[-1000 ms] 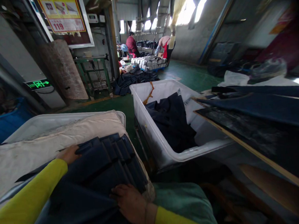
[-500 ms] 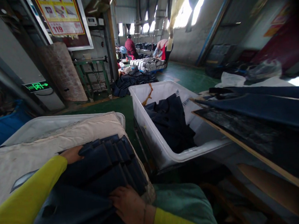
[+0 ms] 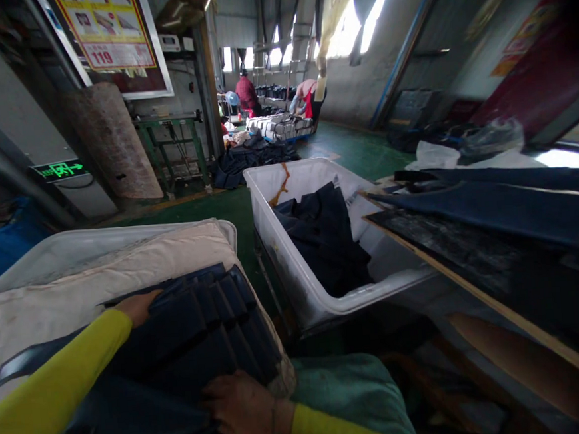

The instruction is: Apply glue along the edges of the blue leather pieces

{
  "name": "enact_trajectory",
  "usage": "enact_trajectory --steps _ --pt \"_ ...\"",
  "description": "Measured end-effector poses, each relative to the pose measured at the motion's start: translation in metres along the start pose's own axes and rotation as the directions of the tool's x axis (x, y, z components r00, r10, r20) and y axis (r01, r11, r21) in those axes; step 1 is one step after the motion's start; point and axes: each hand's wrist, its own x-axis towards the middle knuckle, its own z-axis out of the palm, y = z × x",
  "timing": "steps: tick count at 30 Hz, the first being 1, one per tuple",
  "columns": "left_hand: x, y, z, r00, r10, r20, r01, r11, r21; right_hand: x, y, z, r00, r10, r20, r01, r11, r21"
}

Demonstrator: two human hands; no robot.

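Note:
A dark blue garment (image 3: 128, 403) lies spread over a layered stack of dark blue folded cloth pieces (image 3: 217, 316) on a cream padded cover (image 3: 181, 242). My left hand (image 3: 139, 308) rests at the far edge of the cloth, fingers stretched out across it; the fingertips are hard to make out. Nearer to me, my right hand (image 3: 244, 408) has its fingers curled on the garment's edge, and creases in the fabric run toward them. A dark strip with a shiny end (image 3: 11, 369) sticks out to the left beyond my sleeve.
A white tub (image 3: 296, 243) holding dark garments stands ahead right. Beside it a board (image 3: 475, 282) carries dark blue fabric. Green cloth (image 3: 348, 393) lies near my right forearm. Under the cover is another white tub (image 3: 62, 251). Two people (image 3: 247, 93) are in the far background.
My left hand has shifted slightly left along the cloth, and more of the dark strip shows. My right hand has moved a little left and nearer with the garment edge. The view has turned slightly.

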Motion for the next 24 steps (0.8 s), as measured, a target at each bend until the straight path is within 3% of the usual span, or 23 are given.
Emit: enact_trajectory --steps 2,4,7,8,10,13,15,16,17,18,19,21,23,24 --pt "-0.006 0.005 0.001 0.999 -0.041 0.006 0.040 0.997 0.061 0.000 0.001 0.002 1.000 0.001 -0.004 -0.001 1.000 -0.017" --pt "-0.012 0.017 0.002 0.990 -0.043 -0.131 0.066 0.982 0.177 0.000 0.002 0.003 1.000 0.000 -0.006 0.000 0.999 -0.035" --pt "-0.020 0.047 0.011 0.911 0.132 -0.392 -0.020 0.961 0.277 0.005 0.005 0.003 1.000 -0.013 -0.012 0.013 0.999 -0.041" --pt "-0.020 0.059 0.017 0.884 0.186 -0.429 -0.072 0.961 0.268 0.007 0.005 0.001 1.000 -0.013 -0.010 0.013 0.999 -0.041" --pt "-0.017 0.080 0.034 0.876 0.220 -0.429 -0.151 0.970 0.191 0.011 0.002 -0.006 0.999 0.028 0.032 -0.026 0.998 -0.051" --pt "-0.005 0.095 0.068 0.902 0.173 -0.396 -0.162 0.985 0.062 0.016 -0.004 -0.036 0.978 0.068 0.195 -0.056 0.996 -0.064" --pt "0.003 0.093 0.087 0.908 0.137 -0.396 -0.139 0.990 0.023 0.019 -0.002 -0.071 0.959 -0.007 0.284 0.017 0.999 -0.034" --pt "0.006 0.090 0.093 0.909 0.133 -0.396 -0.138 0.990 0.017 0.021 0.003 -0.094 0.962 -0.046 0.269 0.053 0.998 -0.021" --pt "0.008 0.087 0.098 0.909 0.137 -0.395 -0.143 0.990 0.013 0.023 0.012 -0.120 0.970 -0.069 0.234 0.075 0.997 -0.018" --pt "0.010 0.083 0.102 0.908 0.145 -0.394 -0.153 0.988 0.010 0.026 0.027 -0.148 0.992 -0.078 0.104 0.082 0.996 -0.036" --pt "0.011 0.080 0.104 0.906 0.152 -0.395 -0.163 0.987 0.006 0.027 0.047 -0.176 0.997 -0.022 -0.070 0.017 0.998 -0.068" --pt "0.011 0.075 0.108 0.900 0.161 -0.406 -0.179 0.984 -0.007 0.027 0.101 -0.229 0.948 0.160 -0.274 -0.187 0.979 -0.076" --pt "0.011 0.071 0.113 0.888 0.156 -0.432 -0.184 0.983 -0.025 0.020 0.168 -0.266 0.802 0.436 -0.409 -0.484 0.875 -0.016" --pt "0.013 0.069 0.117 0.883 0.157 -0.443 -0.192 0.981 -0.034 0.013 0.203 -0.276 0.691 0.580 -0.430 -0.635 0.772 0.020"
